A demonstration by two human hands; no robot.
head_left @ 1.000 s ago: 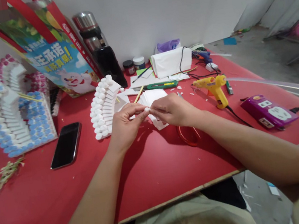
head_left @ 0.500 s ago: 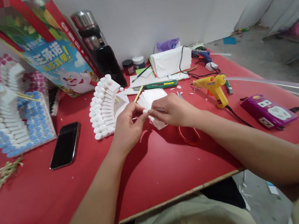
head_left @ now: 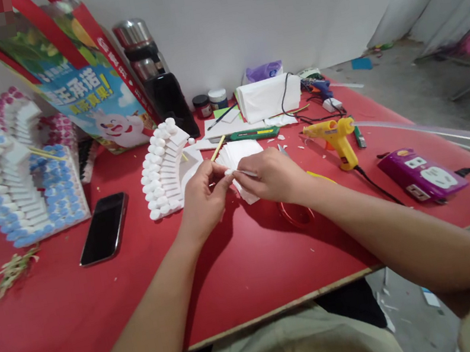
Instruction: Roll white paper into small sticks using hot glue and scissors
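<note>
Resting left of centre: white curved model [head_left: 155, 177]. At frame centre: left hand [head_left: 203, 196] pinching small white piece [head_left: 229, 172]; right hand [head_left: 273, 175], just right, pinching it too. Piece could slip if grips pull unevenly. Right of centre: glue gun [head_left: 334, 134]; cable [head_left: 376, 185] could snag if right forearm [head_left: 387, 222] swings.

On table [head_left: 241, 265]: phone [head_left: 103, 229] left of hands [head_left: 272, 177] | glue gun [head_left: 336, 136] right | jars [head_left: 202, 107] behind

Around two hands [head_left: 204, 193]: two phones [head_left: 104, 229] (nine and eleven o'clock), two jars [head_left: 202, 107] at twelve, one yellow glue gun [head_left: 337, 139] and one purple power socket [head_left: 423, 176] at three.
</note>
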